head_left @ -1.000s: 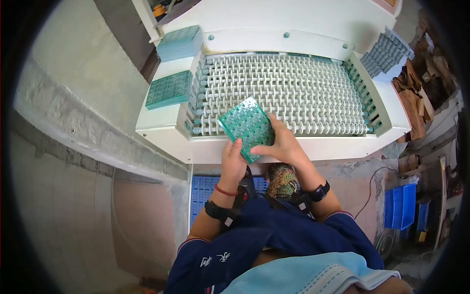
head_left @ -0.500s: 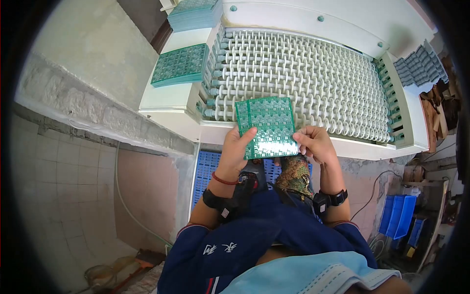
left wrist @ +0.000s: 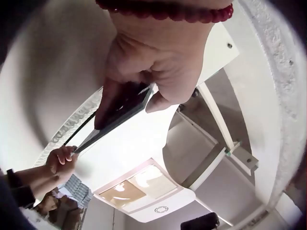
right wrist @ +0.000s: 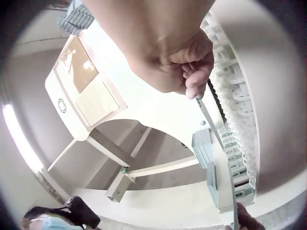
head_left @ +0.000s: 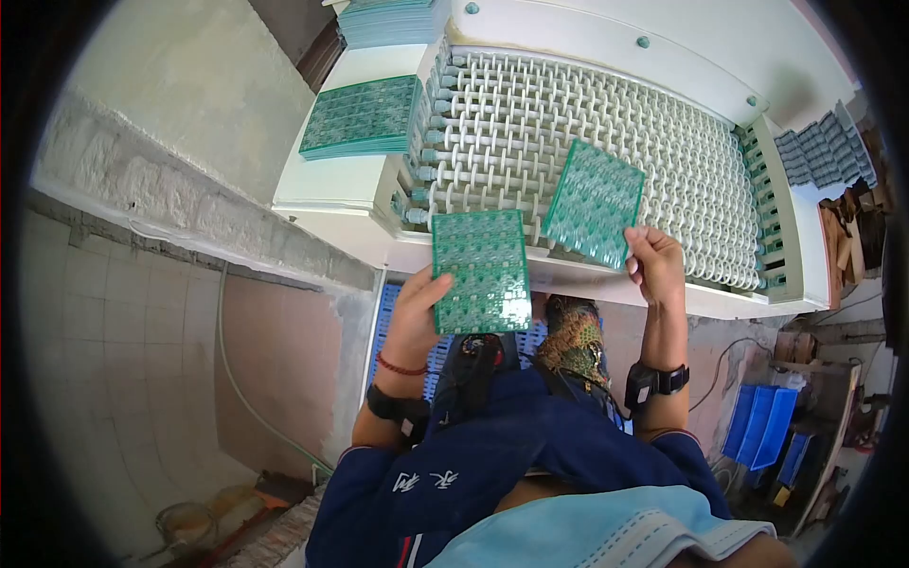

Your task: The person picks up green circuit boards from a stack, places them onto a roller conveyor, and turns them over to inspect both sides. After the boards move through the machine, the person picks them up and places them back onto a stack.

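Note:
My left hand [head_left: 415, 308] grips green circuit boards [head_left: 481, 270] by their left edge, thumb on the upper face, in front of the machine. How many lie in that hand is hidden in the head view. Between thumb and fingers of my right hand [head_left: 656, 260], a single green circuit board [head_left: 597, 204] is pinched at its lower right corner. That board is tilted and overlaps the front of the white roller conveyor [head_left: 516, 142]. In the right wrist view the pinched board [right wrist: 209, 120] shows edge-on as a thin strip.
Two stacks of green boards, a nearer one [head_left: 360, 115] and a farther one [head_left: 393, 24], sit on the machine's left ledge. Grey ridged trays [head_left: 824, 150] stand at its right side. Blue bins [head_left: 760, 426] are on the floor at right, and a concrete wall edge [head_left: 189, 213] runs along the left.
The boards, held together in both hands before, are now apart. My right hand has drawn one board up and right over the rollers; the left hand has moved left and down with the rest.

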`<action>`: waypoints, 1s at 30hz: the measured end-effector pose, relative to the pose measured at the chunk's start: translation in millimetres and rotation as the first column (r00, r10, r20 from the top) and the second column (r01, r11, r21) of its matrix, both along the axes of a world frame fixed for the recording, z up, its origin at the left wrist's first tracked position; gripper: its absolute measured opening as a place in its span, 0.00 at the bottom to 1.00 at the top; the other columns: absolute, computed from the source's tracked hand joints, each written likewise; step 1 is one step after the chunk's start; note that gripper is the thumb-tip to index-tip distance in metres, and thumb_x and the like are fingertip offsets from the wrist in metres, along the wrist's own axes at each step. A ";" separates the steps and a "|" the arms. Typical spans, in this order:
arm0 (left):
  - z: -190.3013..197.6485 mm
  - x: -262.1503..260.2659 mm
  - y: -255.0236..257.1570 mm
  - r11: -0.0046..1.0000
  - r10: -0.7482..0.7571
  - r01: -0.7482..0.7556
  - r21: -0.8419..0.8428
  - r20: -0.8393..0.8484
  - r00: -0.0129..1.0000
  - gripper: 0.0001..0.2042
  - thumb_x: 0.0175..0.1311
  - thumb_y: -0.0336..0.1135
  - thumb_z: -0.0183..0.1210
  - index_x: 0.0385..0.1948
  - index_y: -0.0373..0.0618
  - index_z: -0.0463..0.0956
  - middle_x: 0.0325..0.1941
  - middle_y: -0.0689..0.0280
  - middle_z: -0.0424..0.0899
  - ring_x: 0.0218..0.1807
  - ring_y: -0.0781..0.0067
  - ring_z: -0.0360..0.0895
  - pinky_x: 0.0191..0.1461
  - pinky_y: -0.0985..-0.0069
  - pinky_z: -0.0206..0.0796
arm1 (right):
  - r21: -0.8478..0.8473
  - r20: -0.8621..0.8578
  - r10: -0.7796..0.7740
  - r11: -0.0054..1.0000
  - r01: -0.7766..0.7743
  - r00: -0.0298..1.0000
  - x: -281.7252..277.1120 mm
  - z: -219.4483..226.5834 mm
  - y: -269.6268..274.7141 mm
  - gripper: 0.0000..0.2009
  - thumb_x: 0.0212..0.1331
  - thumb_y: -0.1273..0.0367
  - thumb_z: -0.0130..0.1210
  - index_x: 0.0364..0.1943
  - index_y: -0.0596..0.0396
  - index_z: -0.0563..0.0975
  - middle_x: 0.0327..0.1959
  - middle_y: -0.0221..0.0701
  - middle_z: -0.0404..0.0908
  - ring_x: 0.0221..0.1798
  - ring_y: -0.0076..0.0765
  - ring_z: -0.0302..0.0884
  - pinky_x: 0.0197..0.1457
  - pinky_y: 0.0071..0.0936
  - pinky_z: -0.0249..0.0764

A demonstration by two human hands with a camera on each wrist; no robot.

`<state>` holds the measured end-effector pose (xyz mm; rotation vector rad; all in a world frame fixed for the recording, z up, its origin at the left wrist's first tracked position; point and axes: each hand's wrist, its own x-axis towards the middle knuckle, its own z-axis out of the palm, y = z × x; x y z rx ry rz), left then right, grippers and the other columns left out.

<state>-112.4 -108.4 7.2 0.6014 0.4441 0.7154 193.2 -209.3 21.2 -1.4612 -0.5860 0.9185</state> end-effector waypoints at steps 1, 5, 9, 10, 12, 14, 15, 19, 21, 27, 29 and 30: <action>0.6 -9.9 -1.1 1.000 -0.013 0.013 0.025 0.031 0.999 0.20 0.63 0.31 0.49 0.55 0.27 0.64 0.52 0.52 0.75 0.51 0.65 0.75 0.55 0.72 0.68 | 0.024 0.012 -0.011 1.000 0.011 1.000 4.3 0.0 4.7 0.10 0.57 0.66 0.59 0.25 0.58 0.77 0.13 0.25 0.72 0.10 0.15 0.63 0.10 0.12 0.54; 0.8 -32.4 -7.1 0.996 -0.059 0.049 0.076 0.138 0.989 0.23 0.61 0.31 0.50 0.56 0.24 0.61 0.54 0.50 0.74 0.54 0.62 0.74 0.58 0.69 0.65 | -0.065 0.085 0.101 0.993 -0.096 0.991 -18.8 0.9 41.1 0.10 0.58 0.67 0.58 0.26 0.61 0.77 0.16 0.26 0.73 0.13 0.17 0.66 0.12 0.14 0.60; 1.4 -36.7 -12.6 0.994 -0.080 0.067 0.088 0.154 0.985 0.23 0.61 0.31 0.51 0.56 0.25 0.62 0.55 0.50 0.74 0.54 0.62 0.74 0.58 0.68 0.65 | -0.116 0.082 0.237 0.967 -0.226 0.968 -62.8 3.7 84.9 0.11 0.58 0.67 0.57 0.31 0.65 0.79 0.19 0.29 0.76 0.17 0.21 0.74 0.15 0.17 0.68; 3.1 -36.3 -13.7 0.994 -0.073 0.062 0.090 0.126 0.989 0.23 0.60 0.31 0.52 0.56 0.25 0.62 0.54 0.50 0.74 0.53 0.62 0.74 0.58 0.69 0.65 | -0.141 0.099 0.271 0.956 -0.256 0.957 -67.2 2.4 90.8 0.11 0.58 0.68 0.57 0.32 0.66 0.79 0.19 0.30 0.77 0.18 0.21 0.75 0.16 0.18 0.69; 6.8 -35.0 -13.8 0.994 -0.054 0.047 0.098 0.073 0.996 0.23 0.60 0.31 0.53 0.55 0.26 0.63 0.54 0.51 0.74 0.53 0.63 0.74 0.57 0.69 0.66 | -0.173 0.198 0.258 0.959 -0.225 0.946 -68.3 5.0 90.5 0.11 0.58 0.68 0.57 0.33 0.67 0.79 0.19 0.31 0.77 0.19 0.23 0.76 0.15 0.18 0.71; 5.6 -33.8 -11.6 0.994 -0.047 0.041 0.099 0.062 0.997 0.22 0.60 0.31 0.54 0.55 0.27 0.64 0.53 0.53 0.75 0.52 0.65 0.75 0.55 0.70 0.67 | -0.160 0.245 0.224 0.969 -0.189 0.943 -58.3 7.5 82.7 0.11 0.58 0.69 0.56 0.34 0.68 0.79 0.19 0.32 0.78 0.17 0.23 0.75 0.14 0.18 0.71; 4.0 -33.2 -12.6 0.995 -0.046 0.041 0.090 0.057 0.997 0.22 0.60 0.31 0.54 0.54 0.28 0.65 0.53 0.54 0.75 0.51 0.66 0.75 0.55 0.71 0.68 | -0.154 0.264 0.195 0.975 -0.158 0.945 -48.1 10.5 73.8 0.11 0.58 0.69 0.56 0.34 0.67 0.79 0.20 0.32 0.78 0.16 0.23 0.75 0.14 0.18 0.70; -0.2 -21.8 -5.9 0.992 -0.057 0.057 0.108 0.002 0.998 0.19 0.61 0.29 0.55 0.53 0.30 0.67 0.51 0.57 0.77 0.49 0.70 0.76 0.52 0.72 0.69 | -0.199 0.407 0.115 0.979 -0.035 0.906 -1.9 17.0 41.3 0.11 0.58 0.68 0.57 0.35 0.65 0.80 0.20 0.32 0.79 0.16 0.21 0.73 0.14 0.16 0.68; -0.6 -7.9 -2.4 0.991 -0.072 0.074 0.109 -0.022 0.997 0.18 0.61 0.29 0.55 0.52 0.32 0.68 0.50 0.58 0.77 0.48 0.71 0.76 0.51 0.73 0.70 | -0.211 0.593 0.088 0.976 0.050 0.800 7.2 17.0 27.1 0.12 0.57 0.66 0.58 0.35 0.65 0.80 0.20 0.32 0.78 0.17 0.20 0.73 0.15 0.15 0.67; 5.9 48.1 0.1 0.985 -0.066 0.078 0.157 -0.077 0.995 0.14 0.63 0.26 0.53 0.49 0.35 0.70 0.47 0.61 0.78 0.46 0.74 0.77 0.49 0.73 0.71 | -0.122 0.124 0.374 0.925 -0.360 0.919 -34.7 16.4 2.0 0.13 0.53 0.66 0.62 0.35 0.65 0.80 0.23 0.31 0.79 0.20 0.19 0.73 0.17 0.15 0.69; 5.6 58.4 2.2 0.982 -0.081 0.091 0.167 -0.067 0.995 0.13 0.63 0.26 0.52 0.49 0.35 0.70 0.47 0.61 0.78 0.46 0.74 0.77 0.49 0.73 0.71 | -0.080 0.076 0.249 0.967 -0.243 0.966 -29.0 7.7 -2.0 0.11 0.55 0.66 0.61 0.33 0.63 0.80 0.21 0.28 0.78 0.17 0.17 0.70 0.15 0.14 0.67; 5.6 61.2 2.5 0.982 -0.078 0.087 0.167 -0.058 0.995 0.13 0.63 0.26 0.52 0.48 0.36 0.70 0.47 0.61 0.79 0.46 0.74 0.77 0.49 0.73 0.71 | -0.062 0.051 0.188 0.981 -0.185 0.981 -25.7 5.4 -3.4 0.11 0.56 0.66 0.60 0.32 0.62 0.79 0.20 0.27 0.77 0.15 0.16 0.68 0.14 0.14 0.66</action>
